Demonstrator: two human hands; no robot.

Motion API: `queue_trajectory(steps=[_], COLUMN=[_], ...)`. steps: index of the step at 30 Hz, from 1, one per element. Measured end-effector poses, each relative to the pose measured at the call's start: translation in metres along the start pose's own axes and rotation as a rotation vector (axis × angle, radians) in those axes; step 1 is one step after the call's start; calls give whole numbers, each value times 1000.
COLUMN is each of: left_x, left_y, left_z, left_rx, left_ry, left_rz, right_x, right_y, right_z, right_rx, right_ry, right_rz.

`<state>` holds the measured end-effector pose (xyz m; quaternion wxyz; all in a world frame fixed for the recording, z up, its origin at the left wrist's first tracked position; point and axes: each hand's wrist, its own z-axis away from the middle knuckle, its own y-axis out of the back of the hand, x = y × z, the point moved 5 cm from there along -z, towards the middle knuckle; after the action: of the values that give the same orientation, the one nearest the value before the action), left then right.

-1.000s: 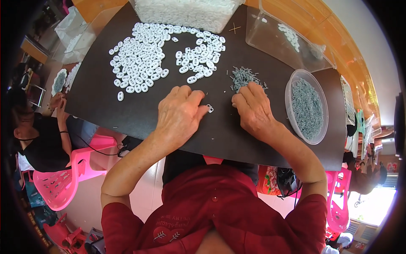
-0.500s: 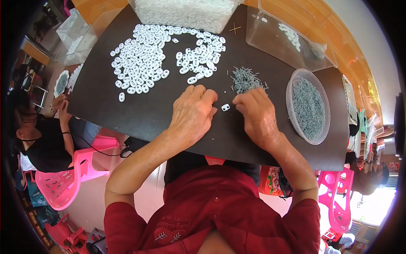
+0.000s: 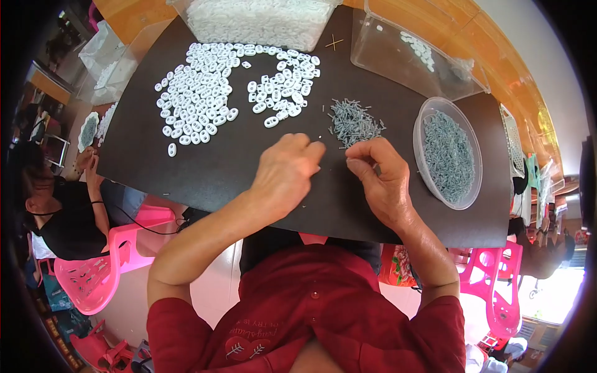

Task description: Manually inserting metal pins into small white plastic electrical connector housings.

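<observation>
My left hand (image 3: 287,171) is closed above the dark table, its fingertips curled in; whatever they hold is hidden. To its right, my right hand (image 3: 382,177) pinches thumb and forefinger together at the near edge of a pile of small grey screws (image 3: 353,124); anything between those fingertips is too small to make out. Beyond my left hand lie loose white oval plastic pieces with two holes, in a big spread (image 3: 196,99) on the left and a smaller cluster (image 3: 280,93) nearer the middle.
A clear round tub of grey screws (image 3: 449,158) stands at the right. At the far edge are a clear bin of white pieces (image 3: 255,25) and a tipped clear box (image 3: 416,56). A co-worker (image 3: 68,205) sits left, by a pink chair (image 3: 87,273).
The white piece that lay between my hands no longer shows. My right hand has turned, and its thumb and forefinger now show in a pinch. The whole view has shifted slightly.
</observation>
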<state>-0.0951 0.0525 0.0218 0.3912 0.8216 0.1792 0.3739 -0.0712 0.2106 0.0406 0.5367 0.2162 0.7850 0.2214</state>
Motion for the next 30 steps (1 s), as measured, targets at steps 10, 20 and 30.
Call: queue_trajectory(steps=[10, 20, 30], left_x=[-17, -19, -17], left_y=[22, 14, 8], left_z=[41, 52, 53], left_rx=[185, 231, 244], left_ry=[639, 611, 612], left_rz=[1092, 1149, 1201], right_x=[-18, -27, -28], right_y=[-41, -50, -52], right_z=[7, 7, 5], right_rx=[-101, -57, -46], right_ry=[-278, -170, -162], right_rz=[-435, -407, -344])
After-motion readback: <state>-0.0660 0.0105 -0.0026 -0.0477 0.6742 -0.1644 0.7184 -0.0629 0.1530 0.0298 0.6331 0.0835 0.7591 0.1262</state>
